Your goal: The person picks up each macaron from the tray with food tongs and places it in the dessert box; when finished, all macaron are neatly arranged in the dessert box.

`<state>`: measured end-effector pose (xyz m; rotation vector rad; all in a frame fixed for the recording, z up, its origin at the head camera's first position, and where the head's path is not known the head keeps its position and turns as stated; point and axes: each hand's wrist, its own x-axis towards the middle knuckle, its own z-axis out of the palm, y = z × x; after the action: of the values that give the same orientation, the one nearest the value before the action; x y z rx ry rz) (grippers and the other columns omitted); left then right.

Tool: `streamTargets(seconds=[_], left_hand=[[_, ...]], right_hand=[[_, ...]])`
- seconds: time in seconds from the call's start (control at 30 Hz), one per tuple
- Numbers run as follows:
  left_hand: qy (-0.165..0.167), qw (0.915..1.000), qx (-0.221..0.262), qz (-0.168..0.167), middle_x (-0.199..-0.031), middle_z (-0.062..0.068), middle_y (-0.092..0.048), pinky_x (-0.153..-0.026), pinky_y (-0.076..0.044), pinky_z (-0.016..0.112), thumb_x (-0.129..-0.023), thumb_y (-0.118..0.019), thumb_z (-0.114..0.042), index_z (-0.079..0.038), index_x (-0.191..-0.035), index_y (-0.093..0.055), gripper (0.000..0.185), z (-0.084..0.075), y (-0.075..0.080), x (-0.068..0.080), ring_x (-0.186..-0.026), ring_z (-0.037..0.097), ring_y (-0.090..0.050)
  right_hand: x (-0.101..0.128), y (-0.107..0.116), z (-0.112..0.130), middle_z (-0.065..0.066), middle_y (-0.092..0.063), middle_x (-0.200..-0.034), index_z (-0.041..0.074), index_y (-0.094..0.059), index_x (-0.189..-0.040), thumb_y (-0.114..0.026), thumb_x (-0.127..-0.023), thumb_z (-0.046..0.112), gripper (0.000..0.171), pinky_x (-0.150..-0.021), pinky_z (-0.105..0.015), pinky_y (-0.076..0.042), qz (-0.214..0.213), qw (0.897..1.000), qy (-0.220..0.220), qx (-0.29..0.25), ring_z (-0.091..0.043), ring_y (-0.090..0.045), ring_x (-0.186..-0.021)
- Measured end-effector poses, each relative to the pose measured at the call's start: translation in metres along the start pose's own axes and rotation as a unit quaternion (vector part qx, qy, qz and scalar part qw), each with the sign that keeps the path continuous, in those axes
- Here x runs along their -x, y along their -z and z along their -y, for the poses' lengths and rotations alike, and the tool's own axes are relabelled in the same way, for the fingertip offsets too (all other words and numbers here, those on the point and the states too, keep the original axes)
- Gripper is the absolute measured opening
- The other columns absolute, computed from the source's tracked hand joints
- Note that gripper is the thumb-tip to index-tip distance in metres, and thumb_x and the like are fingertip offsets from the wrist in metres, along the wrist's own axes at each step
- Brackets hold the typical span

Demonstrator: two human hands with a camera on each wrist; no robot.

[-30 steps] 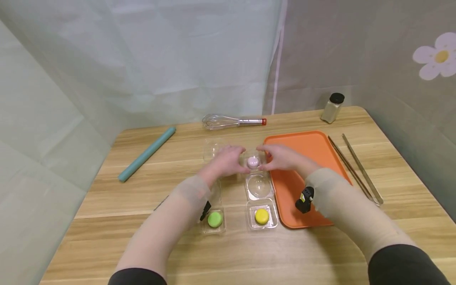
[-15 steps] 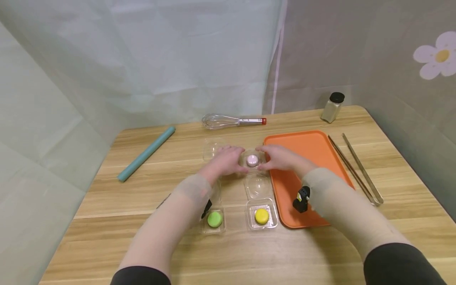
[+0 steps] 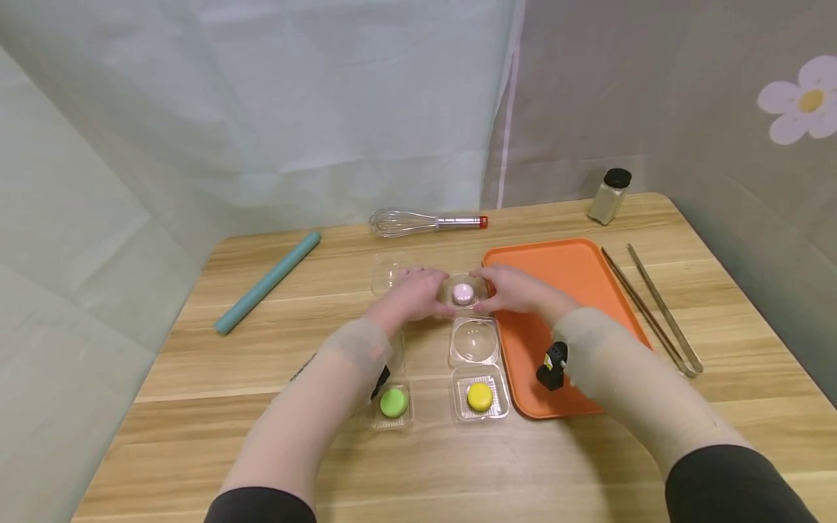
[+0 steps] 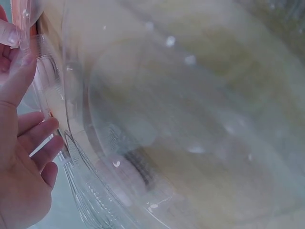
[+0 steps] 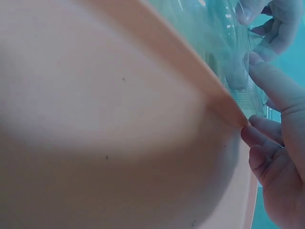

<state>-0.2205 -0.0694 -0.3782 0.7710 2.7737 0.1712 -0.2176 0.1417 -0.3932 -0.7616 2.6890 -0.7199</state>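
A pink macaron (image 3: 463, 293) sits in a small clear plastic box (image 3: 466, 285) at the table's middle. My left hand (image 3: 412, 294) grips the box's left side and my right hand (image 3: 516, 289) grips its right side, with fingers curled on the plastic. In the left wrist view the clear box (image 4: 143, 143) fills the frame, with my fingers (image 4: 33, 138) on its edge. In the right wrist view my fingers (image 5: 271, 138) meet clear plastic beside the orange tray (image 5: 119, 119).
An open clear dome lid (image 3: 474, 341) lies nearer me. Behind it are a boxed yellow macaron (image 3: 480, 396) and a boxed green macaron (image 3: 394, 402). The orange tray (image 3: 569, 269), tongs (image 3: 654, 312), spice jar (image 3: 609, 196), whisk (image 3: 425, 221), teal rolling pin (image 3: 268, 282) and another clear container (image 3: 386, 272) surround my hands.
Both hands and the pink macaron's box have shifted slightly away from me. My right forearm has drifted a little left. Both hands still grip the box.
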Motion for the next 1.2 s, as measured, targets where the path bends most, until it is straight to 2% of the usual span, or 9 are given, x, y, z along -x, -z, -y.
streamTargets(seconds=[0.23,0.4,0.5,0.63,0.77,0.87,1.0,1.1,1.2], left_hand=[[0.005,0.9993,0.033,-0.014,-0.144,0.012,-0.039,-0.107,-0.018,0.053,-0.078,-0.069,-0.054,-0.008,-0.144,-0.035,0.087,0.011,0.01,0.007,-0.132,0.032,-0.033],[0.033,0.9972,0.049,-0.045,-0.144,0.014,-0.039,-0.106,-0.019,0.054,-0.083,-0.064,-0.05,-0.007,-0.143,-0.035,0.079,0.042,0.023,0.017,-0.132,0.034,-0.032],[0.051,0.9949,0.066,-0.056,-0.142,0.017,-0.04,-0.106,-0.021,0.053,-0.085,-0.063,-0.047,-0.003,-0.142,-0.036,0.077,0.065,0.025,0.023,-0.131,0.036,-0.033],[0.085,0.9897,0.103,-0.051,-0.141,0.022,-0.04,-0.106,-0.024,0.052,-0.086,-0.062,-0.045,0.001,-0.141,-0.034,0.077,0.091,0.022,0.033,-0.13,0.039,-0.035],[0.117,0.9818,0.143,-0.042,-0.139,0.026,-0.04,-0.104,-0.028,0.052,-0.087,-0.06,-0.047,0.002,-0.143,-0.029,0.082,0.109,0.018,0.041,-0.126,0.041,-0.038],[0.129,0.9772,0.166,-0.033,-0.138,0.026,-0.042,-0.102,-0.031,0.053,-0.087,-0.059,-0.049,0.002,-0.144,-0.026,0.084,0.112,0.017,0.043,-0.124,0.042,-0.041],[0.132,0.9728,0.19,-0.013,-0.137,0.026,-0.043,-0.102,-0.031,0.053,-0.088,-0.058,-0.049,0.003,-0.145,-0.023,0.084,0.108,0.016,0.041,-0.124,0.041,-0.042],[0.131,0.9714,0.198,0.001,-0.136,0.027,-0.043,-0.103,-0.031,0.053,-0.089,-0.058,-0.048,0.005,-0.145,-0.021,0.085,0.104,0.014,0.04,-0.124,0.042,-0.041],[0.131,0.9712,0.199,0.007,-0.135,0.027,-0.044,-0.103,-0.03,0.052,-0.089,-0.058,-0.048,0.005,-0.145,-0.021,0.085,0.1,0.013,0.038,-0.123,0.041,-0.042]], right_hand=[[0.001,0.008,0.003,-0.025,-0.047,-0.131,-0.004,-0.04,-0.138,-0.072,-0.082,0.034,0.075,-0.102,-0.049,-0.033,-0.007,1.0,0.004,-0.02,-0.037,-0.045,-0.12],[-0.003,0.019,0.014,-0.024,-0.045,-0.135,-0.005,-0.037,-0.139,-0.066,-0.087,0.035,0.072,-0.103,-0.048,-0.032,-0.03,0.998,-0.007,-0.049,-0.036,-0.044,-0.122],[-0.012,0.018,0.024,-0.021,-0.049,-0.133,-0.003,-0.036,-0.141,-0.062,-0.089,0.035,0.069,-0.099,-0.046,-0.037,-0.032,0.996,-0.013,-0.082,-0.034,-0.049,-0.118],[-0.026,0.013,0.041,-0.019,-0.053,-0.129,-0.001,-0.038,-0.14,-0.061,-0.09,0.035,0.066,-0.097,-0.043,-0.04,-0.033,0.992,-0.018,-0.12,-0.031,-0.053,-0.115],[-0.041,0.007,0.061,-0.018,-0.055,-0.128,-0.001,-0.039,-0.139,-0.061,-0.09,0.035,0.065,-0.1,-0.041,-0.037,-0.023,0.992,-0.019,-0.122,-0.031,-0.051,-0.117],[-0.051,0.002,0.072,-0.015,-0.055,-0.129,0.001,-0.04,-0.14,-0.06,-0.089,0.038,0.066,-0.103,-0.04,-0.035,-0.012,0.994,-0.028,-0.106,-0.03,-0.05,-0.12],[-0.059,-0.003,0.079,-0.014,-0.054,-0.13,0.001,-0.039,-0.14,-0.061,-0.089,0.039,0.067,-0.107,-0.041,-0.029,-0.004,0.998,-0.037,-0.045,-0.029,-0.048,-0.121],[-0.064,-0.004,0.082,-0.014,-0.055,-0.13,0.0,-0.039,-0.14,-0.061,-0.089,0.038,0.067,-0.111,-0.042,-0.019,0.001,0.999,-0.041,0.009,-0.03,-0.048,-0.122],[-0.069,-0.006,0.083,-0.013,-0.057,-0.128,0.002,-0.04,-0.14,-0.061,-0.089,0.039,0.067,-0.111,-0.043,-0.019,0.003,0.998,-0.05,0.034,-0.03,-0.048,-0.122]])
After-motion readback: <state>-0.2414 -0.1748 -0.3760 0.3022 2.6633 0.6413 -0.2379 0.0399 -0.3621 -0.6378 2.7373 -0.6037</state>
